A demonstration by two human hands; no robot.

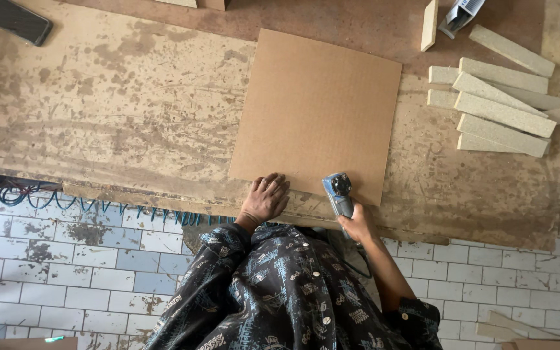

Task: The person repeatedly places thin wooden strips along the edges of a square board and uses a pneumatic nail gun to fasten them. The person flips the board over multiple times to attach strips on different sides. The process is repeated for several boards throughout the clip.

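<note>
Pinning the square brown cardboard sheet (315, 113) flat on the stained wooden desk (111, 110): left hand (266, 198), grip open. Blue-grey power tool (338, 193) is gripped by right hand (356, 223) at the near edge; sheet appears uncut.

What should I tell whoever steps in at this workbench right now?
Left hand: flat on the near edge of the brown board, pressing it to the workbench.
Right hand: fingers wrapped round a blue power tool, its head on the board's near edge.
Pale wood strips piled at right; phone far left.
Nothing visibly fixed to the board yet; strips untouched.
</note>
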